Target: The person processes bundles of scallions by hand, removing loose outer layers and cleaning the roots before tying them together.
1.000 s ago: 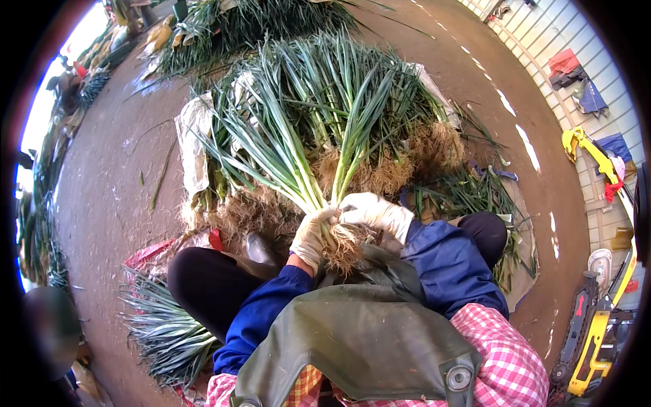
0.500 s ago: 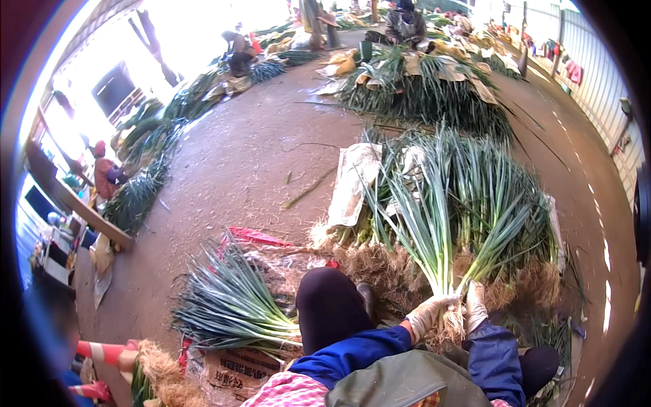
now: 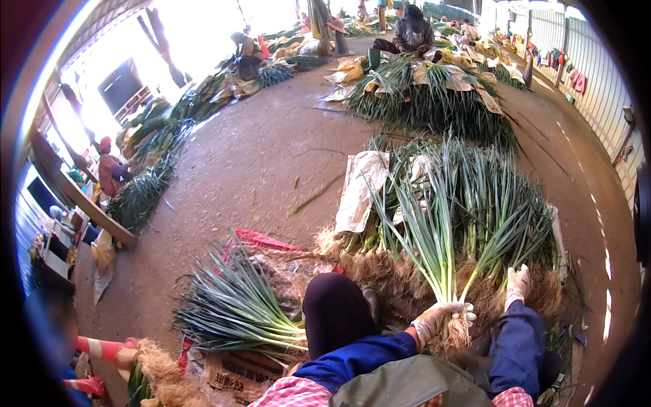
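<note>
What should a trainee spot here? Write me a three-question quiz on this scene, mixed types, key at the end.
1. Multiple choice: How is the bunch of long green stalks in front of the person held?
A. In the left hand, near the roots
B. In both hands, by the leaf tips
C. In neither hand

2. True or false: The right hand is apart from that bunch.

3. Fill the gap: Seen from the person, the separate bunch on the ground lies to the ____ of the dark-clad knee beside it.

Key: 1. A; 2. True; 3. left
</note>
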Action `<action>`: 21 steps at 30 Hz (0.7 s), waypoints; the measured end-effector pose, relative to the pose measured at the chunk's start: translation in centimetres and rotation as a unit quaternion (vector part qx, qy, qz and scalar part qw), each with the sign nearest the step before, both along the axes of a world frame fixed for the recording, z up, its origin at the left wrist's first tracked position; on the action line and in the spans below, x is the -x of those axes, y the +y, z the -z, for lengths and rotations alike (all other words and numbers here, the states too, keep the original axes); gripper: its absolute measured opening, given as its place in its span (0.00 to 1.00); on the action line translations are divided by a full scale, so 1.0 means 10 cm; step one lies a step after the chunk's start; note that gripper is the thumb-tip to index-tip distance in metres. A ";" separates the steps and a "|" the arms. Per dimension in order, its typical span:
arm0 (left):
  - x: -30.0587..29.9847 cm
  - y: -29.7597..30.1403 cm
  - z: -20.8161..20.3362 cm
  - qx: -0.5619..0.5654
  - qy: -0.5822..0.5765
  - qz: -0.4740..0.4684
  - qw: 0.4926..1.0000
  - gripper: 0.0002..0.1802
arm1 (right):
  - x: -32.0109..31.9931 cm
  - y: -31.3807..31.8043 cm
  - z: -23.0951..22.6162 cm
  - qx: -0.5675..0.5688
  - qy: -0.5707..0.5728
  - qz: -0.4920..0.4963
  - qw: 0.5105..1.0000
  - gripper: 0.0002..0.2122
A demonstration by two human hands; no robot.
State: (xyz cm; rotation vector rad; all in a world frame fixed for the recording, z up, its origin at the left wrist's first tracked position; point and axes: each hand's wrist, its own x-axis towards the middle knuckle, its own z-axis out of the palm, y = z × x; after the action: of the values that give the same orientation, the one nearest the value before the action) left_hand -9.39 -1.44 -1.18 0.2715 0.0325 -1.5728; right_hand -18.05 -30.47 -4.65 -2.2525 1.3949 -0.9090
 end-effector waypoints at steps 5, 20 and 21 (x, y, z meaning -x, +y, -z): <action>0.03 0.02 -0.11 -0.159 -0.050 0.014 0.986 0.13 | -0.21 0.92 -0.28 -0.535 -0.151 -0.138 0.820 0.20; 0.04 0.08 -0.13 -0.066 -0.079 -0.029 0.994 0.17 | -0.67 1.17 -0.70 -0.648 -0.432 -0.259 0.572 0.12; 0.04 0.08 -0.02 -0.083 -0.092 -0.022 0.992 0.16 | -0.66 1.19 -0.63 -0.636 -0.369 -0.225 0.640 0.13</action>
State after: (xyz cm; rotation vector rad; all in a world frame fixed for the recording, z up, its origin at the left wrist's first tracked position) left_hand -9.84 -0.62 -0.98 0.5430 0.0251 -1.4969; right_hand -11.40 -18.54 1.67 -0.8205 0.5796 -0.3069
